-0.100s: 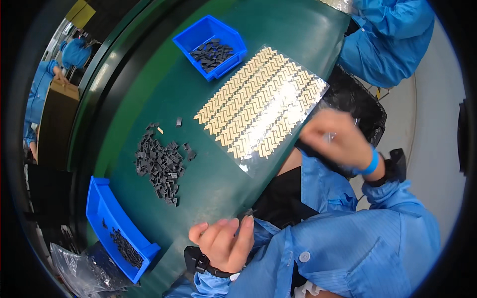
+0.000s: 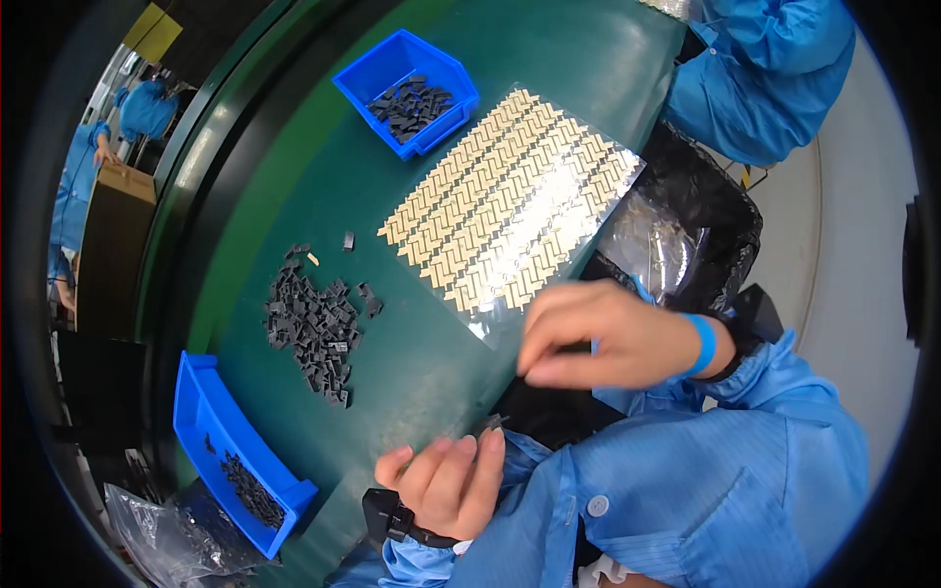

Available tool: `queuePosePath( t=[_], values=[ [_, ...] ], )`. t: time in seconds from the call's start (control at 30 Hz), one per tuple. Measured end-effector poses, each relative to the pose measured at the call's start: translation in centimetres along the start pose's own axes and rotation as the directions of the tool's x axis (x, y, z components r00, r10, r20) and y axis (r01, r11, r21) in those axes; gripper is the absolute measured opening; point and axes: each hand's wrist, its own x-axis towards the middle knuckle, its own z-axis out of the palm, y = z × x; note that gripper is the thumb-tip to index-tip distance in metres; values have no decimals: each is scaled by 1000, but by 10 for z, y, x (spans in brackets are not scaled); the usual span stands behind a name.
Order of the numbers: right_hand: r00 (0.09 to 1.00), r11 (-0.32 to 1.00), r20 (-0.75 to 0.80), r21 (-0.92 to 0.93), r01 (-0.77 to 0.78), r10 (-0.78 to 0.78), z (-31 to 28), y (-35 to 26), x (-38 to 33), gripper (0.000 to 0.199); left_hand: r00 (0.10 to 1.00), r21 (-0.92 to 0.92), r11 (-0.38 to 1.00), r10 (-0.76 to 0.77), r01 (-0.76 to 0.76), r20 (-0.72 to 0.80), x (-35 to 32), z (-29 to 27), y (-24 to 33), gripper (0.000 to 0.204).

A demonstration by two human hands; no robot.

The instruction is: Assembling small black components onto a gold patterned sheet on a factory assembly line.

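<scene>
My left hand [image 2: 446, 485] is closed near the table's front edge, with a small dark grey plastic piece [image 2: 495, 422] at its fingertips. My right hand [image 2: 613, 338] hangs between that piece and the sheet, slightly blurred; its thumb and index finger meet in a pinch, and I cannot make out anything between them. Beyond it lies a clear sheet [image 2: 510, 201] covered with rows of cream zigzag stickers, glare across its right part. A loose pile of dark grey plastic pieces [image 2: 312, 328] lies left of the sheet.
A blue bin [image 2: 353, 80] with dark pieces stands at the far side; another blue bin [image 2: 211, 392] with small dark parts stands at the near left. A black-lined bag [image 2: 730, 216] hangs by the table's right edge. A co-worker's blue sleeve [image 2: 745, 108] is at the upper right.
My right hand has come down and left from over the black-lined bag toward my left hand. The left hand keeps its hold on the dark piece.
</scene>
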Motion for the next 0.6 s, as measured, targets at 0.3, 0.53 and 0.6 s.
queuePosePath(
  t=[0.3, 0.53, 0.6],
  values=[
    [964, 940, 262, 315, -132, 48, 25, -2, 19, 13, 1000, 3, 1000, -16, 16, 22, -4, -1, 3, 27],
    [984, 982, -114, -142, 122, -139, 28, 10, 28, 7, 940, 20, 953, -302, 303, 155, -4, 9, -17, 41],
    [982, 987, -149, -132, 96, -116, 24, 11, 26, 6, 850, 85, 862, -507, 500, 143, -21, 9, -40, 39]
  ],
)
